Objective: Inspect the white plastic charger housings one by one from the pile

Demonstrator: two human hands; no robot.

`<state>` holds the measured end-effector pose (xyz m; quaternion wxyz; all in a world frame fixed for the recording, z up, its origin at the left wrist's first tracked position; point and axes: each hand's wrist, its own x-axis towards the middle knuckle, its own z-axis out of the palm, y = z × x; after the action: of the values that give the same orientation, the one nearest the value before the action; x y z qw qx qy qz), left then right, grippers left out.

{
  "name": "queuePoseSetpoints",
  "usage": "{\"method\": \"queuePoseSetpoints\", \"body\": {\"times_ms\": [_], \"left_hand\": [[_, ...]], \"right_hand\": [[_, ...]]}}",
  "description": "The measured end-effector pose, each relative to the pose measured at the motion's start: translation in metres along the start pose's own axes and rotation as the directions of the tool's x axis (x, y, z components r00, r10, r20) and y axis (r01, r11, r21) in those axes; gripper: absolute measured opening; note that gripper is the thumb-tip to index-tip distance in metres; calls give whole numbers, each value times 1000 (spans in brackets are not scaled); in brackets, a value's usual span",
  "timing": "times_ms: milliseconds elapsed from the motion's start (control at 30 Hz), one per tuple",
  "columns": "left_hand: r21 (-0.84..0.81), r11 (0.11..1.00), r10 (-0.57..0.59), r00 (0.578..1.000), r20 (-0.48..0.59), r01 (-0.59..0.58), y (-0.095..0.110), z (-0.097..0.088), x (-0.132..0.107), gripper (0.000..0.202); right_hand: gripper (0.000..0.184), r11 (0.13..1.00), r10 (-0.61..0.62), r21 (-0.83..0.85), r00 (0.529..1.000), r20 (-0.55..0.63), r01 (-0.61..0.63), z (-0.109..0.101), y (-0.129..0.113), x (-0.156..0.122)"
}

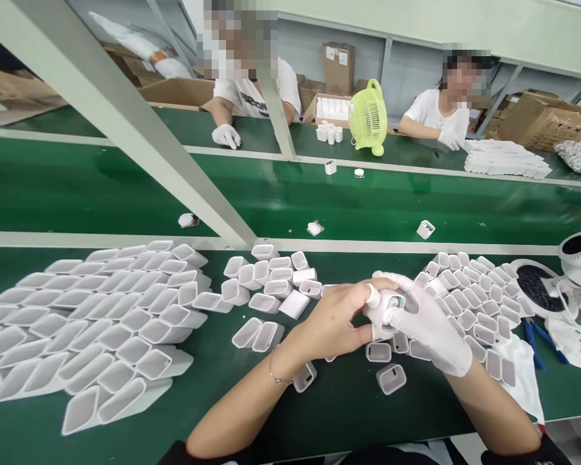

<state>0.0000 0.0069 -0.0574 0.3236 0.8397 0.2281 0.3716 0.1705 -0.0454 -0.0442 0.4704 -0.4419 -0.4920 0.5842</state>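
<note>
My left hand (336,320) is bare apart from white finger cots, and its fingers pinch a small white plastic casing (386,310). My right hand (428,326), in a white glove, closes on the same casing from the right. Both hands meet just above the green bench (348,400). Loose open white casings (391,378) lie directly under and around the hands. A bracelet sits on my left wrist.
Rows of white casings (101,323) cover the bench at left, more (469,300) at right. Blue-handled pliers (537,336) and a white fan (578,255) sit far right. Behind runs a green conveyor (319,200) with stray parts. Two people work opposite beside a green fan (368,116).
</note>
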Motion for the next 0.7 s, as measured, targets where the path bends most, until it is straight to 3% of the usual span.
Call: {"method": "queuePoseSetpoints", "body": {"times_ms": [67,100,200,300,400,433,500,533,600,700], "left_hand": [[145,972,186,982,-3,-184,1,1,-1,14],[189,956,226,974,6,-223,1,1,-1,15],[321,911,254,965,59,-259,2,5,-3,23],[346,900,253,964,81,-265,1,8,-6,39],[192,951,238,970,48,-243,-1,4,-7,44],[85,979,186,983,1,-185,-3,0,-7,43],[-219,976,-26,990,-136,-5,-8,-11,-7,45],[-398,914,-167,965,-202,75,-11,-18,-7,48],[-723,677,-444,860,-250,139,-16,-33,-3,49],[-967,224,-739,668,-90,117,-16,-53,4,33]], "right_hand": [[43,999,23,-31,999,-35,-24,6,3,0],[40,999,28,-45,998,-58,-30,9,4,0],[28,998,18,-64,991,-129,-27,14,8,-1],[23,993,-1,-117,987,-163,-18,13,11,0],[40,984,68,-168,998,-3,-68,2,4,2],[50,980,100,-178,993,64,-87,-4,0,4],[67,971,129,-218,983,128,-99,-16,-10,13],[69,960,129,-264,986,109,-96,-22,-15,20],[63,910,105,-404,994,8,-93,-32,-20,44],[60,784,63,-605,988,-144,-139,-38,-15,99]]}}
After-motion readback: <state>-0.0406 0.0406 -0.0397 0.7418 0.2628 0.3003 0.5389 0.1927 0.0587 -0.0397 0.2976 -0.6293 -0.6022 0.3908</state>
